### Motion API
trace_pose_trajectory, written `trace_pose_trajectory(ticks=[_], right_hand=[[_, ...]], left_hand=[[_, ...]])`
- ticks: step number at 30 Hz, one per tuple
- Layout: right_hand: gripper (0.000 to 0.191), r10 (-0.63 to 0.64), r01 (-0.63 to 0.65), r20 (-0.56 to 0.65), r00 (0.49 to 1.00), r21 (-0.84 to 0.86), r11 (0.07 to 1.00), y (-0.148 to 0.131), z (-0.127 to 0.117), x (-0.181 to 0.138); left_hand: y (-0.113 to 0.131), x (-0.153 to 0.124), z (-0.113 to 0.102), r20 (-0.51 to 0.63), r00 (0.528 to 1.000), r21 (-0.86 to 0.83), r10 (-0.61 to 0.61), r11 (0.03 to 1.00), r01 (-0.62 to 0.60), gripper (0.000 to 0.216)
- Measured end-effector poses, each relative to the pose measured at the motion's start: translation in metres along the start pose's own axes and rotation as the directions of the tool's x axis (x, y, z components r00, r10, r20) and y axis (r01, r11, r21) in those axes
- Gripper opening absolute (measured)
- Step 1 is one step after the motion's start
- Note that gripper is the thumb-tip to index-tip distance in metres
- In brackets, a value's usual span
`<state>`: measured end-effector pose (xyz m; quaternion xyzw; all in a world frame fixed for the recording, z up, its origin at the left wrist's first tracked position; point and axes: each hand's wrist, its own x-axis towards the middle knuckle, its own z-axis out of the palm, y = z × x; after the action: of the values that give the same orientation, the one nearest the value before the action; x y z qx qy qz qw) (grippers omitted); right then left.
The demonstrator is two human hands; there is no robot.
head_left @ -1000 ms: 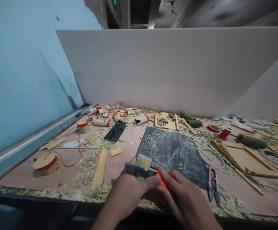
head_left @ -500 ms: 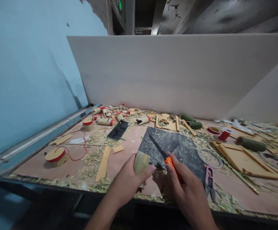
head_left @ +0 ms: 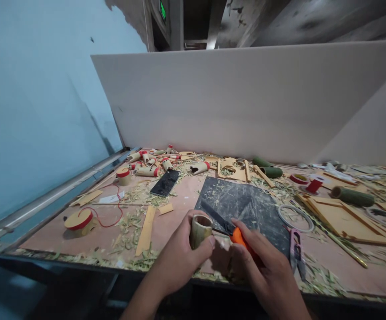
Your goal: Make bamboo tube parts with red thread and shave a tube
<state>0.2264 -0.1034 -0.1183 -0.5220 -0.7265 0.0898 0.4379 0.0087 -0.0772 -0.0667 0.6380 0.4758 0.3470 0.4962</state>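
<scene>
My left hand (head_left: 179, 260) is wrapped round a short hollow bamboo tube (head_left: 200, 230), held upright with its open end up near the table's front edge. My right hand (head_left: 266, 278) grips a knife (head_left: 228, 228) by its orange handle; the dark blade points up and left, its edge close beside the tube's rim. Both hands hover over the near edge of a dark cutting mat (head_left: 242, 206).
Bamboo shavings litter the pink table (head_left: 79, 231). A phone (head_left: 166, 182), red-taped bamboo pieces (head_left: 146, 171) and a red-rimmed disc with red cord (head_left: 78, 220) lie left. Pink snips (head_left: 296, 255), a wire ring (head_left: 295, 218), wooden frames (head_left: 339, 215) and green bamboo tubes (head_left: 352, 196) lie right. White boards wall the back.
The tube has been turned upright with its open end up. The knife blade has dropped lower and closer to the tube's rim.
</scene>
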Motion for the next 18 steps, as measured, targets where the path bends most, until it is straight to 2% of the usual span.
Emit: trace_pose_trajectory(ticks=[3, 7, 11, 14, 18], right_hand=[[0.043, -0.073, 0.073, 0.038, 0.997, 0.0, 0.997, -0.0004, -0.0012, -0.0009], [0.042, -0.176, 0.179, 0.073, 0.982, -0.026, 0.984, -0.0021, -0.0042, 0.0009], [0.04, -0.26, 0.269, 0.129, 0.957, -0.052, 0.962, -0.0032, -0.0064, 0.0023], [0.041, -0.247, 0.262, 0.161, 0.956, -0.083, 0.961, -0.0024, -0.0049, 0.0016], [0.043, -0.23, 0.251, 0.158, 0.96, -0.131, 0.959, -0.0022, -0.0012, 0.0011]], left_hand=[[-0.0001, 0.0005, -0.0011, 0.018, 0.999, -0.03, -0.027, 0.999, 0.027, 0.043], [0.001, 0.0025, 0.0011, 0.118, 0.984, -0.142, -0.136, 0.978, 0.153, 0.071], [-0.0042, 0.0038, 0.0051, 0.081, 0.99, -0.145, -0.113, 0.982, 0.124, 0.052], [-0.0066, 0.0029, 0.0059, 0.029, 0.996, -0.064, -0.085, 0.994, 0.087, 0.043], [-0.0035, 0.0016, 0.0078, -0.032, 0.999, 0.001, -0.042, 0.999, 0.042, 0.04]])
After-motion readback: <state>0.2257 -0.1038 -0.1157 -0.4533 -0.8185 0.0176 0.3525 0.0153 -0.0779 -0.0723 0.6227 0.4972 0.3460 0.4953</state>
